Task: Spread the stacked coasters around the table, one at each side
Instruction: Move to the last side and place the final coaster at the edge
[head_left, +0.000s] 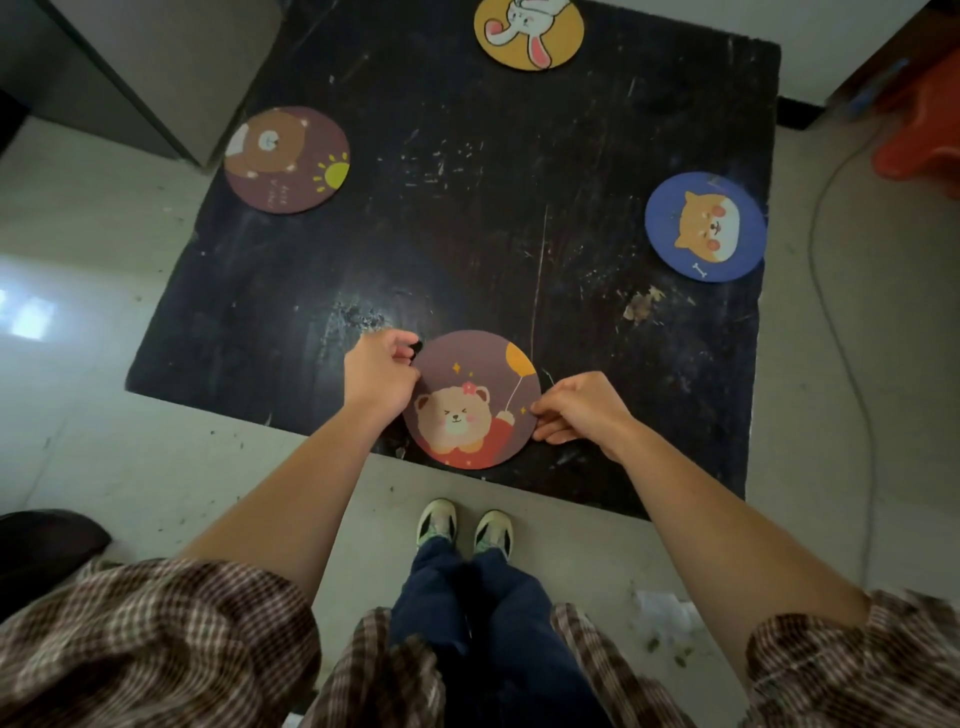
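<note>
Both hands pinch the balloon-bear coaster (470, 400) at the near edge of the dark surface (467, 208): left hand (379, 371) fingers closed on its left rim, right hand (579, 408) on its right, probably squaring it up. The other three coasters already lie left, far and right.

We reach both bare forearms forward, checked sleeves pushed up. Our left hand (382, 376) sits at eleven o'clock, fingers curled in, knuckles up. Our right hand (582, 408) sits at one o'clock, fingers bent, tips pointing left.
</note>
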